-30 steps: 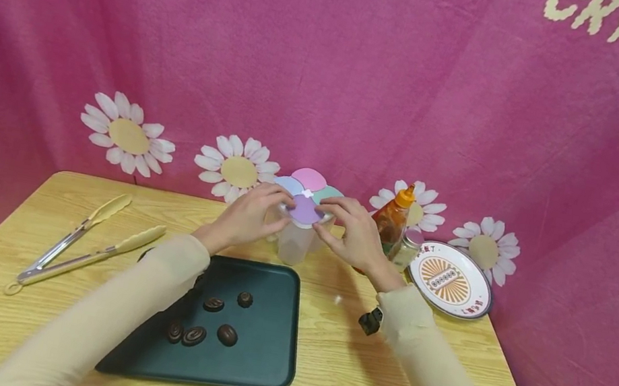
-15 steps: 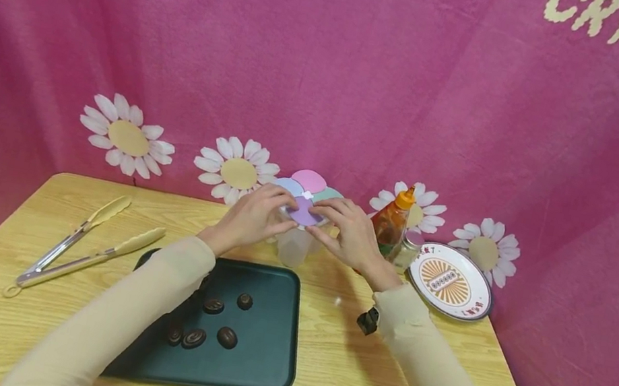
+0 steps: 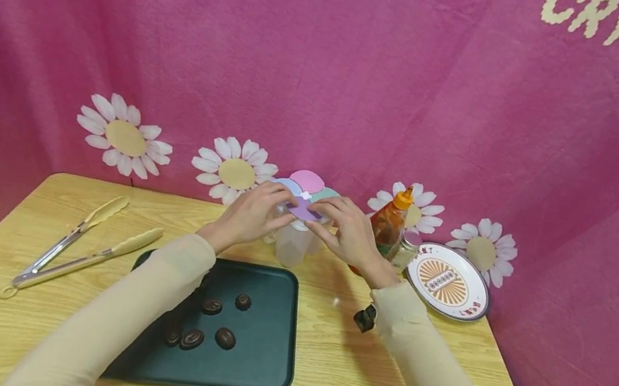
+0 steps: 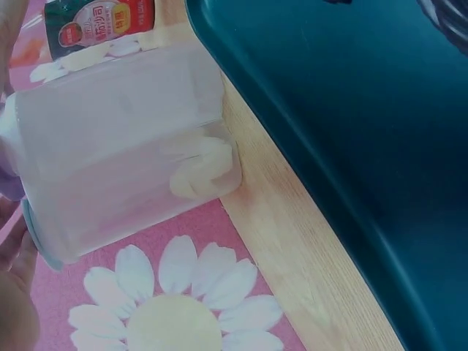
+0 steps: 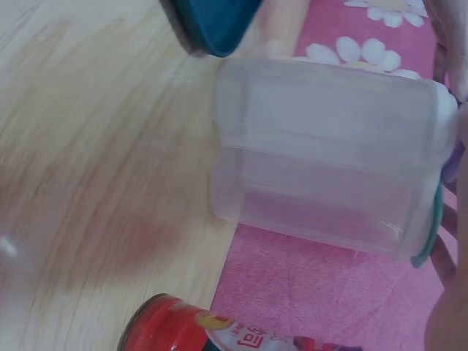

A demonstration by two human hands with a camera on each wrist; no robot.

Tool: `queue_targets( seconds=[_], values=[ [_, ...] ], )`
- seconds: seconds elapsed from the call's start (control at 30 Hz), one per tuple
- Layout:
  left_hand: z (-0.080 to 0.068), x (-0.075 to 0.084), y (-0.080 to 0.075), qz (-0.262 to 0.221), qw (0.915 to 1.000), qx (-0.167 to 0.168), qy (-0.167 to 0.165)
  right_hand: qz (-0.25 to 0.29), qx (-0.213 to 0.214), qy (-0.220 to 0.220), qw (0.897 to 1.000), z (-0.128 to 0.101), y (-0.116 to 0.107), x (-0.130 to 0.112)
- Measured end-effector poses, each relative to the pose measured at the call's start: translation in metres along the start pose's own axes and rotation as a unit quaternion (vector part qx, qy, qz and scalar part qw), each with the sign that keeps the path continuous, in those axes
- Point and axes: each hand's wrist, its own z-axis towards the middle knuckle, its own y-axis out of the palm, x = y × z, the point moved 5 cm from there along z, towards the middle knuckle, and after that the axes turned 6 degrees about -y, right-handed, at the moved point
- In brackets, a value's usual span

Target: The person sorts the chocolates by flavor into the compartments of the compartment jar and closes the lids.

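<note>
A translucent plastic storage canister (image 3: 292,249) with rounded compartments stands upright at the back of the table. Its top is a flower of coloured lids: pink (image 3: 307,181), blue, green and purple (image 3: 303,208). My left hand (image 3: 254,212) pinches the purple lid from its left side, thumb below and fingers above. Opposite it, my right hand (image 3: 349,230) pinches the same lid from the right. In the left wrist view the canister wall (image 4: 124,146) fills the left side, and a pale yellowish shape shows through near its base. The right wrist view shows the green lid's edge (image 5: 431,228).
A black tray (image 3: 254,375) with several chocolates (image 3: 226,338) lies in front of the canister. Metal tongs (image 3: 72,252) lie spread at left. At right stand a red sauce bottle (image 3: 388,223), a small jar (image 3: 404,253) and a patterned plate (image 3: 448,282).
The fingertips of both hands have drawn closer together over the purple lid, covering more of it. The canister stays in place, and the view has shifted slightly.
</note>
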Motion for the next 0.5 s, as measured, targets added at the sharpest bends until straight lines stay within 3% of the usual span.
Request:
queue_targets(
  seconds=[0.23, 0.5],
  values=[
    [0.0036, -0.0009, -0.0012, -0.021, 0.9995, 0.023, 0.0, 0.027, 0.021, 0.031, 0.999, -0.0013, -0.0042, 0.0003],
    [0.006, -0.0034, -0.0017, -0.043, 0.9969, 0.056, -0.035, 0.077, 0.061, 0.079, 0.992, -0.0016, -0.0089, 0.0056]
  ],
)
